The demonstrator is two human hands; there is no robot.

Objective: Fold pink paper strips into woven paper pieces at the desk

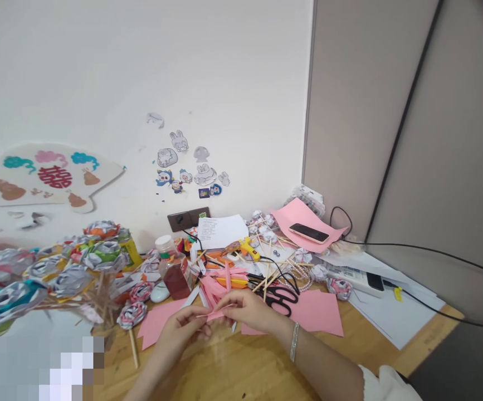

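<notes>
Above the front of the wooden table, my left hand (186,329) and my right hand (244,309) pinch a small piece of pink paper (215,316) from either side. Part of it is covered by my fingers. Just behind it lies a loose heap of pink paper strips (214,288). Black-handled scissors (281,301) rest to the right of my right hand, partly over a pink sheet (318,313). Another pink sheet (160,320) is at the left, near my left hand. A paper rose on a stick (132,316) lies beyond that sheet.
Paper roses (103,255) crowd the left side. Toward the back stand a bottle of dark liquid (176,273), a yellow glue gun (248,248) and a written sheet (223,231). A phone (309,233) lies on pink paper at right; black cables (425,250) cross there.
</notes>
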